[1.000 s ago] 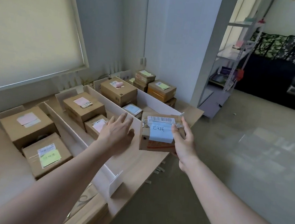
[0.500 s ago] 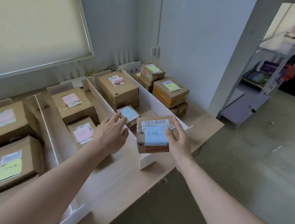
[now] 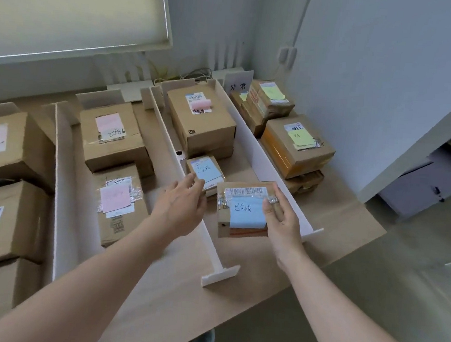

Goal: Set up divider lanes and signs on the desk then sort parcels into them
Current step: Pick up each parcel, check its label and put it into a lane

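Right hand (image 3: 279,223) pinches parcel (image 3: 242,212) labelled 已完成; left hand (image 3: 181,207) spread.

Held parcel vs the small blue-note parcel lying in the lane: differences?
The held parcel is gripped by the right hand; the lane parcel lies on the desk. The held one shows a barcode label; none shows on the lane one. The held one looks bigger, being nearer. Both are brown with handwritten blue notes.

A small brown cardboard parcel with a blue handwritten note (image 3: 244,211) sits tilted between two upright white foam-board dividers (image 3: 208,239), just in front of a smaller blue-noted cardboard parcel (image 3: 206,171) lying in the same lane.
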The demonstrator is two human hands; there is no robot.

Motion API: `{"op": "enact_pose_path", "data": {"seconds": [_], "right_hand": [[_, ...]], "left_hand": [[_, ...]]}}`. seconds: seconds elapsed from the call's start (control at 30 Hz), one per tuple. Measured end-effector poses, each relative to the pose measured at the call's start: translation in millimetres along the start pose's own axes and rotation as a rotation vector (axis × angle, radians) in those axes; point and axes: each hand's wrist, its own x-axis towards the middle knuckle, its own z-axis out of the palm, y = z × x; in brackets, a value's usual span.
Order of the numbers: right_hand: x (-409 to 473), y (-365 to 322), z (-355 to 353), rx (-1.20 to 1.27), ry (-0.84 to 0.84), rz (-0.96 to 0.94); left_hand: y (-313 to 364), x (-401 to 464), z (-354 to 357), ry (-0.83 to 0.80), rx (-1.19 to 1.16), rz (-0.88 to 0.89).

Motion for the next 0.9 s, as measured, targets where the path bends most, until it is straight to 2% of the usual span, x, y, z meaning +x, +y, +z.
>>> {"op": "enact_pose_path", "data": {"seconds": [0.13,0.27,0.53,0.9], "right_hand": [[36.3,20.2,5.4,-0.049,-0.023,0.023],[65.4,41.0,15.1,-0.046,-0.118,0.068],[111.5,91.1,40.1,-0.004,-0.249,0.089],[133.9,135.9,54.3,-0.203,-0.238,-0.102]], "left_hand": [[-6.3,24.5,25.3,-0.038,-0.018,-0.034],[-10.7,34.8,36.1,-0.066,-0.021,-0.079],[-10.0,51.0,65.6,-0.052,-0.047,-0.224],[1.7,41.9,118.3,-0.039,-0.030,-0.329]]}}
